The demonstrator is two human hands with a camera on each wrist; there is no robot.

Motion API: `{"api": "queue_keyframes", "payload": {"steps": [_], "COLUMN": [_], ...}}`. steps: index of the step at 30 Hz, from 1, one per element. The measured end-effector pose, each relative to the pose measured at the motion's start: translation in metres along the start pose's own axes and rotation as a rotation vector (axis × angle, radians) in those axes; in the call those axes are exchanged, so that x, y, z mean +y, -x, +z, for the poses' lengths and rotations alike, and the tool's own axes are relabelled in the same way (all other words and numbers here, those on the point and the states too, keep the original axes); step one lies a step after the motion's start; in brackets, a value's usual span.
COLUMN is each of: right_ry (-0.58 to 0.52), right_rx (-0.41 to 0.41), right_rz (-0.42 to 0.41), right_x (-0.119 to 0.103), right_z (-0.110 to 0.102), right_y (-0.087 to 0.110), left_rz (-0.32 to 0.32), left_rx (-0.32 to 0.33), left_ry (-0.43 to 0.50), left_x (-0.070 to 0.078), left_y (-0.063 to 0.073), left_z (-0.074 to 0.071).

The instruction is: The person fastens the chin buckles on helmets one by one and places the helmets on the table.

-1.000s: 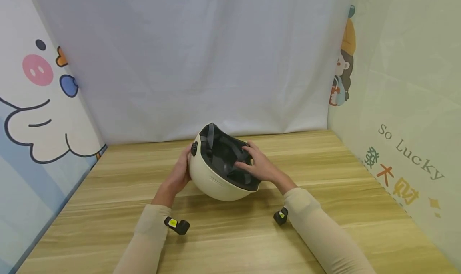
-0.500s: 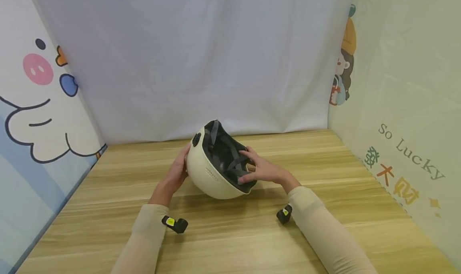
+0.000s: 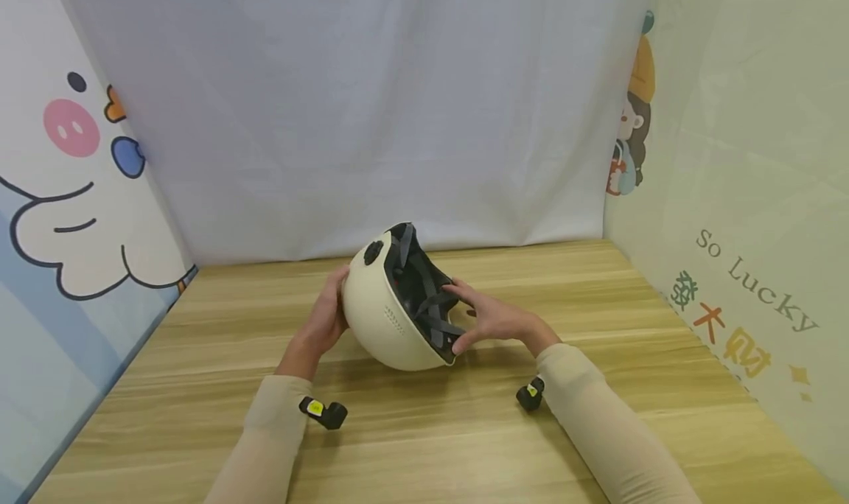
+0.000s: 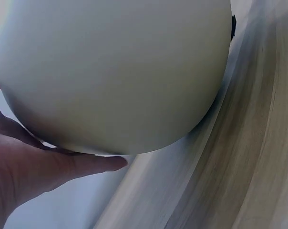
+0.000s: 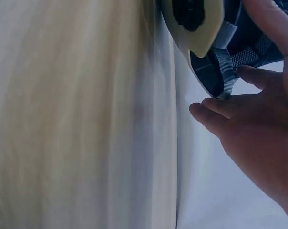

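A cream helmet (image 3: pixel 378 312) rests tilted on the wooden table, its opening turned to the right. Black lining and grey straps (image 3: pixel 431 309) show inside, and a round black vent (image 3: pixel 373 253) sits on the upper left of the shell. My left hand (image 3: pixel 325 314) holds the shell from the left; in the left wrist view its thumb (image 4: pixel 101 163) lies along the curved surface. At the opening's right rim is my right hand (image 3: pixel 494 318), fingers spread and fairly straight. One fingertip (image 5: pixel 244 71) meets the strap webbing (image 5: pixel 227 71) in the right wrist view.
Wood-grain table (image 3: pixel 411 452) lies under both arms. A pale curtain (image 3: pixel 371 106) hangs behind, with printed panels (image 3: pixel 743 194) on either side. Small black cameras (image 3: pixel 323 413) are worn on both wrists.
The helmet has tipped so its opening faces further right and its vent moved right and up. My right hand has shifted from over the opening out to its rim; the left stays on the shell.
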State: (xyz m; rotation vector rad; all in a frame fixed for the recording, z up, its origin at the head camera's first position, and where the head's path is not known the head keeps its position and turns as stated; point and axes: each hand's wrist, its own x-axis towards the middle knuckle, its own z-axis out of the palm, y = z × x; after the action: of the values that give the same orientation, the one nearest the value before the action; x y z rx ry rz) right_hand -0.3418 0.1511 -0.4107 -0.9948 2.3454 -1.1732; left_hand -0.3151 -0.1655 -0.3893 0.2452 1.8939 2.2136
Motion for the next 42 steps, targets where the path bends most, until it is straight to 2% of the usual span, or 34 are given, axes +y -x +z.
{"api": "queue_keyframes", "payload": {"steps": [4, 13, 21, 28, 35, 39, 42], "right_ry": [0.064, 0.074, 0.176, 0.202, 0.201, 0.199, 0.199], "right_rx": [0.006, 0.0, -0.004, -0.012, -0.024, -0.035, -0.039], "right_rz": [0.032, 0.044, 0.051, 0.063, 0.091, 0.11, 0.109], "right_x": [0.001, -0.002, -0.005, -0.008, -0.009, -0.01, -0.011], "right_z": [0.004, 0.007, 0.008, 0.008, 0.009, 0.009, 0.009], "right_y": [-0.002, -0.004, -0.004, -0.005, -0.006, -0.007, -0.008], "left_rz": [0.017, 0.005, -0.001, 0.012, -0.005, -0.006, -0.02], "left_rx": [-0.03, -0.014, -0.027, -0.001, 0.034, 0.014, -0.016], "left_ry": [-0.003, 0.005, -0.015, -0.038, -0.083, -0.082, -0.034], "left_x": [0.001, 0.001, -0.005, -0.007, -0.007, -0.008, -0.008], "left_y": [0.001, 0.001, -0.002, -0.002, -0.001, -0.001, -0.002], "left_z": [0.0, 0.004, 0.007, 0.009, 0.01, 0.008, 0.005]}}
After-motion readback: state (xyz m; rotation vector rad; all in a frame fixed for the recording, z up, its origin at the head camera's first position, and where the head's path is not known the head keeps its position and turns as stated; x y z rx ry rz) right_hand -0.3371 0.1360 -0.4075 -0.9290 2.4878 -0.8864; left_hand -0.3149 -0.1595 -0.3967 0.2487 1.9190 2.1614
